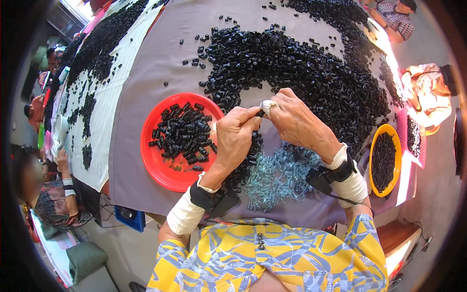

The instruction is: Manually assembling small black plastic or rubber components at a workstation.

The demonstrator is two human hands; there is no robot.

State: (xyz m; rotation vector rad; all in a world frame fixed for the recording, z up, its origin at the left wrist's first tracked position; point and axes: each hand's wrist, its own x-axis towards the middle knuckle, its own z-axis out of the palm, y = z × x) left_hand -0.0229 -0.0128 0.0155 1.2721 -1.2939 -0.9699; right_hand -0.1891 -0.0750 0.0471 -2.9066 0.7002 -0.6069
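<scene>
Over the table in front of me my two hands meet, fingertips pinched together. My left hand is closed on a small black plastic piece, mostly hidden by the fingers. My right hand, with a white wrap on one finger, is closed against the same piece. Below them lies a heap of small clear-bluish coil springs. Left of my left hand, a red bowl holds many black plastic pieces. A large pile of similar black pieces spreads beyond and right of my hands.
At the right edge stands a yellow bowl of slim black parts, beside a pink basket. A neighbouring table on the left bears more black pieces. Other people sit at left and far right. A blue tray sits below the table edge.
</scene>
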